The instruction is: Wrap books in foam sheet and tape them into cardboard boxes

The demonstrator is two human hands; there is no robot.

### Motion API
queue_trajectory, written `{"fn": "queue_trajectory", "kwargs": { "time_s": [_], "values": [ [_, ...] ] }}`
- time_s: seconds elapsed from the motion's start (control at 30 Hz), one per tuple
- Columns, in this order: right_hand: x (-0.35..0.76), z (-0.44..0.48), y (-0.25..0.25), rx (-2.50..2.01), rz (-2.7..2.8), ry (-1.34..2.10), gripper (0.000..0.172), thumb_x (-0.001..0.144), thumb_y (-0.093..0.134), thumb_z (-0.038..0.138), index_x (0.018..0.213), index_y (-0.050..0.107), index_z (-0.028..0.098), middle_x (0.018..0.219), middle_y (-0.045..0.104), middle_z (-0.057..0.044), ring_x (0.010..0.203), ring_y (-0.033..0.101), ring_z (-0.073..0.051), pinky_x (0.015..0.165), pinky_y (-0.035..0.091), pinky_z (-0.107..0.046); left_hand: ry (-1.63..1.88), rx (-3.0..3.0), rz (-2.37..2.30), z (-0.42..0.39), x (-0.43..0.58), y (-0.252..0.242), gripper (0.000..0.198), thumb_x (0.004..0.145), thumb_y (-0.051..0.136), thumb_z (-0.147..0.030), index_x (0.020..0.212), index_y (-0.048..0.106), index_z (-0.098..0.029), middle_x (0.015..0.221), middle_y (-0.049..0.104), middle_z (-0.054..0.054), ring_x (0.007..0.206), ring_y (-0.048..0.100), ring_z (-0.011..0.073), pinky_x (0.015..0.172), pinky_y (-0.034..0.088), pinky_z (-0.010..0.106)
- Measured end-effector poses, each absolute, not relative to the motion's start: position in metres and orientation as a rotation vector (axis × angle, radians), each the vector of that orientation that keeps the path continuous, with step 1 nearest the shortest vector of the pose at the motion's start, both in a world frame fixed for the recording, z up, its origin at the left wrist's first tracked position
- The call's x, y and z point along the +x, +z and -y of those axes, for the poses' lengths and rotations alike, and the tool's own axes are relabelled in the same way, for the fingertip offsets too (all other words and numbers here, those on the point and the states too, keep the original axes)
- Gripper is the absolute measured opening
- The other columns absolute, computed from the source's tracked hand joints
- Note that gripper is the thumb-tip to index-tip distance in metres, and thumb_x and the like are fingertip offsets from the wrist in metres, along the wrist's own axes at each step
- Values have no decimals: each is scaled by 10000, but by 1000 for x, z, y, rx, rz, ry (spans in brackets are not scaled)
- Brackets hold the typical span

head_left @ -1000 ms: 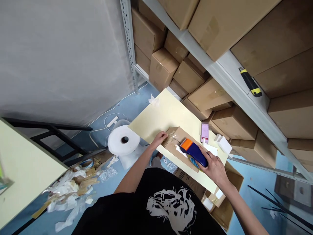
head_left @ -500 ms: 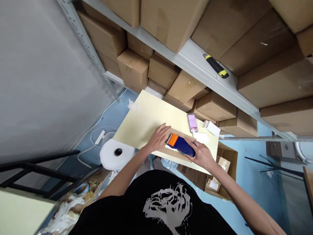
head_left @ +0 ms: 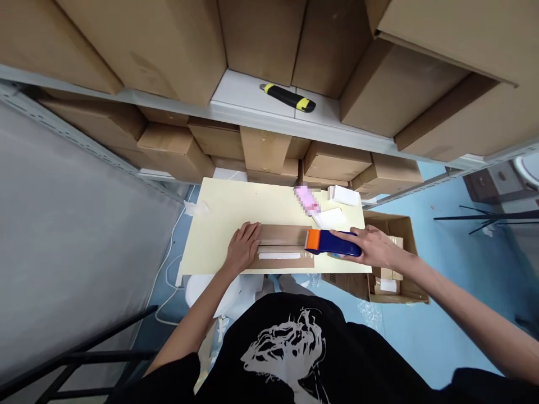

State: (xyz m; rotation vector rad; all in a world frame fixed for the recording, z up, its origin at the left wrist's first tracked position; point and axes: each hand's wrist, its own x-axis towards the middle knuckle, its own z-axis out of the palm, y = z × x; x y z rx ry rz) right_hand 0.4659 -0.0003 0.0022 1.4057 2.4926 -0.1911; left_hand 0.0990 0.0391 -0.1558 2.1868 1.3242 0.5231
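A flat brown cardboard box (head_left: 283,234) lies along the front of the pale yellow table (head_left: 227,196), with a white strip (head_left: 279,256) on it. My left hand (head_left: 243,247) lies on the box's left end, fingers stretched out and pressing down. In my right hand (head_left: 370,245) is a blue and orange tape dispenser (head_left: 337,243). Its orange head is at the box's right end, where some clear tape shows. Whether the tape is still joined to the dispenser I cannot tell.
Behind the work, a pink phone (head_left: 307,199), white paper (head_left: 330,216) and small white boxes (head_left: 344,196) lie on the table. A yellow-black utility knife (head_left: 288,97) rests on the shelf among cardboard boxes. An open carton (head_left: 407,224) stands on the floor at the right.
My right hand has drawn the tape dispenser rightward along the box to its right end, uncovering the box's top. My left hand stays on the left end. The view has turned.
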Motion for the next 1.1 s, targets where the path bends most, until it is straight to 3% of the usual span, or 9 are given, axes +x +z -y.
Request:
{"fn": "queue_trajectory", "kwargs": {
  "time_s": [0.2, 0.3, 0.4, 0.47, 0.57, 0.67, 0.87, 1.0, 1.1],
  "values": [
    [545, 22, -48, 1445, -2478, -251, 616, 880, 467, 486, 1440, 327, 269, 905, 632, -91, 776, 588, -213, 737, 368, -325, 440, 2104, -1359, -44, 104, -155, 563, 934, 300, -393, 1453, 284, -174, 1514, 291, 80, 1422, 135, 292, 997, 433, 461],
    [546, 20, -82, 1475, -2548, -295, 581, 889, 473, 464, 1422, 364, 260, 904, 618, -90, 793, 574, -209, 750, 353, -312, 493, 2002, -1396, -45, 104, -160, 610, 926, 315, -450, 1462, 242, -170, 1555, 155, 95, 1434, 88, 279, 1119, 270, 494],
    [542, 20, -109, 1511, -2585, -348, 590, 890, 489, 458, 1425, 358, 247, 916, 605, -89, 818, 566, -209, 749, 350, -302, 638, 1599, -1521, -33, 99, -171, 718, 889, 367, -543, 1479, 162, -189, 1571, 67, 82, 1440, 70, 245, 1176, 104, 440],
    [539, 23, -122, 1530, -2586, -388, 617, 890, 494, 458, 1439, 327, 232, 930, 596, -95, 850, 562, -219, 750, 355, -303, 662, 1277, -1552, -19, 96, -179, 741, 860, 376, -604, 1468, 203, -217, 1557, 169, 67, 1432, 135, 233, 1175, 131, 398],
    [535, 29, -135, 1574, -2574, -482, 640, 892, 495, 453, 1452, 296, 216, 930, 581, -99, 858, 564, -227, 762, 375, -319, 640, 1077, -1522, 3, 93, -189, 728, 849, 302, -663, 1423, 319, -216, 1467, 384, 77, 1368, 323, 237, 1122, 286, 375],
    [529, 34, -140, 1645, -2581, -595, 629, 893, 498, 438, 1445, 316, 197, 936, 569, -100, 848, 570, -222, 776, 410, -339, 669, 1025, -1514, 8, 94, -192, 742, 828, 318, -684, 1391, 376, -205, 1421, 451, 83, 1324, 397, 245, 1067, 366, 362],
    [511, 36, -88, 1647, -2672, -672, 528, 856, 563, 350, 1365, 463, 249, 923, 544, -79, 794, 563, -202, 716, 483, -321, 708, 814, -1454, -13, 80, -180, 719, 713, 557, -641, 1272, 503, -192, 1293, 582, 75, 1199, 527, 278, 958, 460, 359],
    [492, 28, -13, 1745, -2670, -863, 508, 847, 570, 367, 1344, 480, 316, 905, 548, -44, 734, 580, -159, 625, 500, -257, 664, 733, -1434, -26, 89, -181, 542, 662, 612, -606, 990, 649, -175, 983, 717, 94, 932, 663, 285, 765, 535, 369],
    [471, 5, 35, 1907, -2643, -862, 539, 858, 547, 400, 1378, 425, 333, 923, 555, -40, 695, 578, -138, 603, 491, -247, 635, 756, -1412, -38, 118, -190, 435, 668, 627, -534, 850, 668, -141, 778, 718, 110, 773, 682, 280, 694, 540, 378]
  ]
}}
